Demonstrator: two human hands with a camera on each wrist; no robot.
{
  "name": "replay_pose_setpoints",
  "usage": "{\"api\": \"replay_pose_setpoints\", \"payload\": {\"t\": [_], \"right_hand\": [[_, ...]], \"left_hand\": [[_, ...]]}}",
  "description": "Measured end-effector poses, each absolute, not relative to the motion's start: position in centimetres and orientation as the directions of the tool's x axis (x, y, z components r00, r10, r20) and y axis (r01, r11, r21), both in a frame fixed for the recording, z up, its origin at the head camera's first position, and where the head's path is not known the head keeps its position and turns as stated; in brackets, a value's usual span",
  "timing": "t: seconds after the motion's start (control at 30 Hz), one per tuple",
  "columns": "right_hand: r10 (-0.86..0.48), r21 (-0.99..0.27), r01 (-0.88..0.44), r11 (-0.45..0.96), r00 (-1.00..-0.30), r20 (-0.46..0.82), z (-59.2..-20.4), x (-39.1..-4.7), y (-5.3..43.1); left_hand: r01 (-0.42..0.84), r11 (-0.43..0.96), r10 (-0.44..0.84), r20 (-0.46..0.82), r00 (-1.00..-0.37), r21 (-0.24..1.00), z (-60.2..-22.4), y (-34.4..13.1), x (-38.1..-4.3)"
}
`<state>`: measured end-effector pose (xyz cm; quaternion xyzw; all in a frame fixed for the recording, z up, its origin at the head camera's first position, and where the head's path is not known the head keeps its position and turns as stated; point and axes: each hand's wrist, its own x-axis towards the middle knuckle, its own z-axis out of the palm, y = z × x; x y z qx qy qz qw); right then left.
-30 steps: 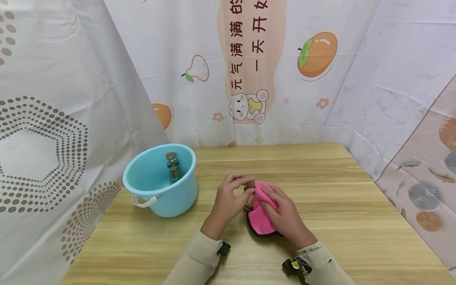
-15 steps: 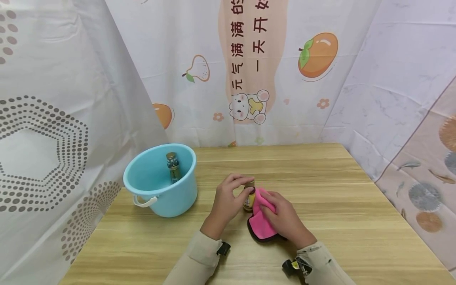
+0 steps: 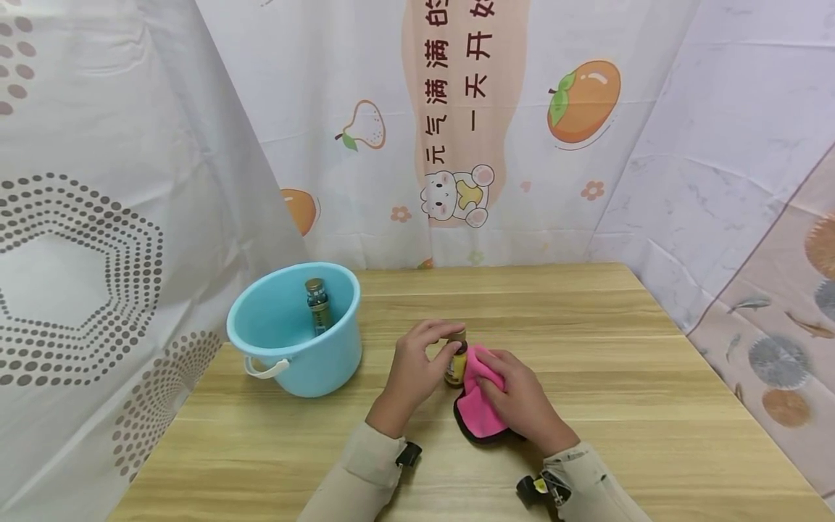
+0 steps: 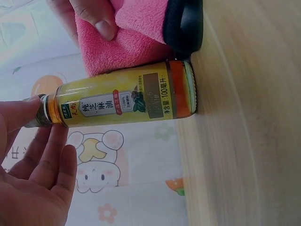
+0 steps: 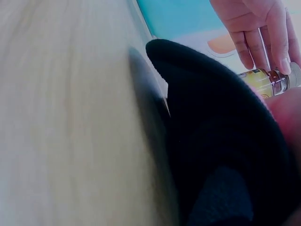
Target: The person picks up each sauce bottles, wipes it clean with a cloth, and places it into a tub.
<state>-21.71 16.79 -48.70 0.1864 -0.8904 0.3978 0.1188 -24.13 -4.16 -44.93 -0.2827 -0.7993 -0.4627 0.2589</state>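
Observation:
A small sesame oil bottle (image 4: 108, 100) with a yellow label stands upright on the table, also seen in the head view (image 3: 457, 367). My left hand (image 3: 417, 366) pinches its cap between thumb and fingers. Just right of the bottle, my right hand (image 3: 518, 399) grips a pink cloth (image 3: 480, 412) with a black edge. In the left wrist view the cloth lies against or very near the bottle's side. Its dark underside (image 5: 211, 117) fills much of the right wrist view, hiding most of the right hand there.
A light blue bucket (image 3: 329, 370) with a white handle (image 3: 266, 370) stands on the left of the wooden table (image 3: 587, 348). Inside it leans a dark bottle (image 3: 318, 307) with a gold-brown cap. Printed curtains (image 3: 378, 196) hang behind the table and at both sides.
My right hand has drawn the pink cloth slightly right and down from the bottle, uncovering more of its label. The left hand keeps its hold on the cap. Little differs over the last half second.

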Motion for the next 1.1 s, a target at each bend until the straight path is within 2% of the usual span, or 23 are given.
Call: {"api": "replay_pose_setpoints", "payload": {"t": [0.5, 0.83, 1.1], "right_hand": [[-0.219, -0.653, -0.551, 0.519, -0.824, 0.522, -48.6, -21.68, 16.8], [-0.222, -0.648, -0.607, 0.461, -0.786, 0.578, -48.48, -21.81, 16.78], [-0.21, -0.629, -0.645, 0.433, -0.752, 0.625, -48.17, -21.76, 16.59]], "left_hand": [[0.689, 0.373, 0.228, 0.658, -0.717, 0.621, -44.95, -4.24, -24.24], [0.67, 0.352, 0.235, 0.631, -0.739, 0.654, -44.94, -4.22, -24.26], [0.692, 0.346, 0.245, 0.65, -0.719, 0.634, -44.93, -4.21, -24.23]]}}
